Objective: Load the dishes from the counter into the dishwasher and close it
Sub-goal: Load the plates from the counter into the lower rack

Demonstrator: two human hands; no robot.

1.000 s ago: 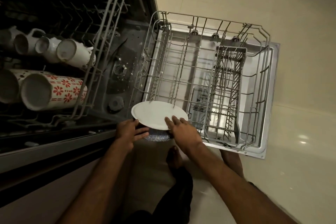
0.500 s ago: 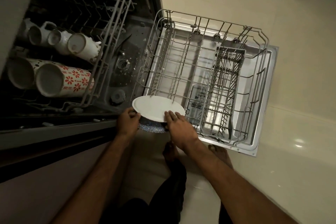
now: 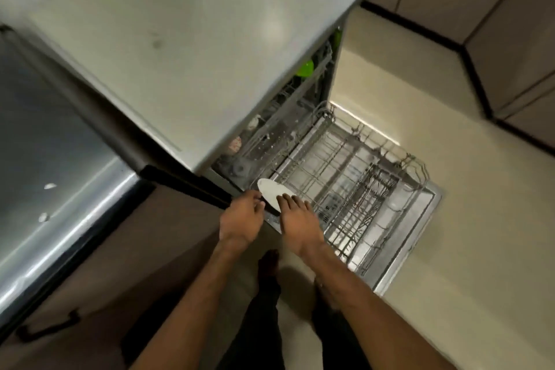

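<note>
Plate (image 3: 271, 189): white, round, plain | left grip (image 3: 241, 219) pinches rim | right grip (image 3: 298, 221) flat on it

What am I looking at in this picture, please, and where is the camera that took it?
No machine is working here: these are a person's two bare hands, seen by a wide-angle camera worn on the head and looking down. The left hand curls its fingers at the rim of a white plate, while the right hand lays its fingers flat on the plate's top. The plate is at the near corner of the pulled-out lower rack, which sits above the open dishwasher door. The big grey slab is the dishwasher's top.
</note>
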